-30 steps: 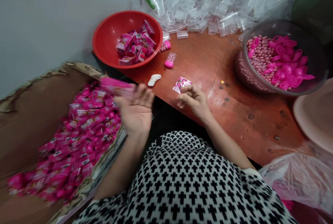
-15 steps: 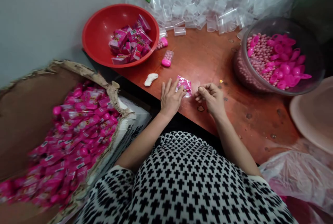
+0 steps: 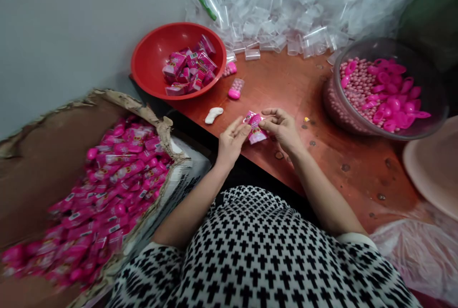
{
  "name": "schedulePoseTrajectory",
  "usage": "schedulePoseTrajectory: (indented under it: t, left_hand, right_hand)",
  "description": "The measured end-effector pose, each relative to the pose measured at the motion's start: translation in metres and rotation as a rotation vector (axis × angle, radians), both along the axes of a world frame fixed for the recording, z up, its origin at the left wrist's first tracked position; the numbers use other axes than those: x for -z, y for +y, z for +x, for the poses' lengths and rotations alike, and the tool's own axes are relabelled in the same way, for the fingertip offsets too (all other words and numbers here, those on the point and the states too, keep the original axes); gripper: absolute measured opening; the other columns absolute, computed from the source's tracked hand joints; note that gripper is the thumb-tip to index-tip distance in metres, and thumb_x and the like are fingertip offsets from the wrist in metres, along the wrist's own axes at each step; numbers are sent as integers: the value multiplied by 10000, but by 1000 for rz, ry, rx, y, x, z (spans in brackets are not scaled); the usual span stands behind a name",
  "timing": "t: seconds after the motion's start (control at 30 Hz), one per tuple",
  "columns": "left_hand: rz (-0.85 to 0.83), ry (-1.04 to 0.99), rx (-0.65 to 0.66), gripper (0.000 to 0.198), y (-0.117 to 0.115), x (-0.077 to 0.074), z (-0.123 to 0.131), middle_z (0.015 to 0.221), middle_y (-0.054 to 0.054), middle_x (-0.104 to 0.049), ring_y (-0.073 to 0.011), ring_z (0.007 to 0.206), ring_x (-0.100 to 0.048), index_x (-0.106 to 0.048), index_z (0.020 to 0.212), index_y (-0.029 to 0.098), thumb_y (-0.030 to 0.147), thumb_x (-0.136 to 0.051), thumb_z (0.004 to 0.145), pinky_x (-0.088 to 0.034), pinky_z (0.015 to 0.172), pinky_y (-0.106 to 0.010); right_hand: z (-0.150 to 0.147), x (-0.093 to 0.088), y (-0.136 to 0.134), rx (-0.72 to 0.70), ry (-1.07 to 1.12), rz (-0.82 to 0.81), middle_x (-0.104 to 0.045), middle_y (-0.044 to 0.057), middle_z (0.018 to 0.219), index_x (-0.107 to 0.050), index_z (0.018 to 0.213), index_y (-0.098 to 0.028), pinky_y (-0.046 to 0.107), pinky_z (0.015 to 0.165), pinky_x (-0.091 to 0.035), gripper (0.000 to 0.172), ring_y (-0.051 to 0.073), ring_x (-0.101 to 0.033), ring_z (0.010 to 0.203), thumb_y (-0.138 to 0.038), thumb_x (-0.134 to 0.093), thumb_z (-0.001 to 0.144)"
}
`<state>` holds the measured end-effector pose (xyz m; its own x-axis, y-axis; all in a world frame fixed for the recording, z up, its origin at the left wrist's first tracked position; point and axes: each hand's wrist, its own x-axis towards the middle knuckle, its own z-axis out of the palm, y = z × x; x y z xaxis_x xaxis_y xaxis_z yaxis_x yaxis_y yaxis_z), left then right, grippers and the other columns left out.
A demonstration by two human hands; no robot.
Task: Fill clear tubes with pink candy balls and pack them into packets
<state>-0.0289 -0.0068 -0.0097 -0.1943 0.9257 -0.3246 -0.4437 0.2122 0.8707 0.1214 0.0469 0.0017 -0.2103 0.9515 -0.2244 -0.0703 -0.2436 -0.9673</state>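
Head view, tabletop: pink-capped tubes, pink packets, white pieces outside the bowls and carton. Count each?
Pink-capped clear tubes: 2
Pink packet: 1
White piece: 1
Total: 4

Landmark: pink packet (image 3: pixel 255 128), between left hand (image 3: pixel 232 142) and right hand (image 3: pixel 282 129). Beyond it, a bead-filled clear tube (image 3: pixel 235 88) and a white scrap (image 3: pixel 213 115) stand before the red bowl (image 3: pixel 150 60). To its right, a passable stretch of wooden tabletop (image 3: pixel 343 189), with one small yellow bit (image 3: pixel 307 119), runs to the glass bowl (image 3: pixel 331 103). Farther left, the torn carton flap (image 3: pixel 143 110) obstructs.
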Motion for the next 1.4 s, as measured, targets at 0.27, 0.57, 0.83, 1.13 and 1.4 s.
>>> schedulePoseTrajectory:
  t: [0.27,0.57,0.83,1.13,1.4]
  left_hand:
    - [-226,-489,92,131,2,-3,-18,819,-56,-759,-147,696,-723,-719,920,129,180,-770,811,-633,660,-285]
    - [-222,-378,-105,216,6,-1,-33,691,-53,-728,-133,614,-699,-665,680,76,153,-866,691,-601,651,-267]
    - [-323,-442,-263,224,8,-6,-40,702,-17,-726,-102,591,-674,-665,724,119,157,-881,680,-578,634,-230]
    - [-360,-588,-376,122,21,-7,-39,755,-20,-729,-139,695,-724,-676,807,150,226,-763,846,-601,739,-270]
    - [-290,-598,-301,119,21,-15,-12,756,-9,-728,-107,670,-694,-670,780,153,191,-768,836,-577,735,-234]
  right_hand:
    - [-24,-9,23,-216,-96,42,-587,-65,600,-600,947,-169,226,521,-407,421,87,-514,520,-304,-830,622]
    - [-46,-13,81,-434,-833,704,-682,141,1285,-656,1163,-159,439,955,-490,289,279,-616,1165,-159,-495,924]
    - [-66,-5,140,-743,-1385,895,-606,193,1385,-590,1319,-114,490,990,-423,412,338,-538,1247,-127,-348,986]
    - [-23,-14,8,-253,-398,320,-623,-10,671,-571,865,-218,257,512,-446,357,131,-575,533,-564,-535,947]
    - [-23,-2,-50,-185,-281,174,-635,-32,657,-556,833,-224,219,443,-479,376,102,-589,476,-590,-575,917]
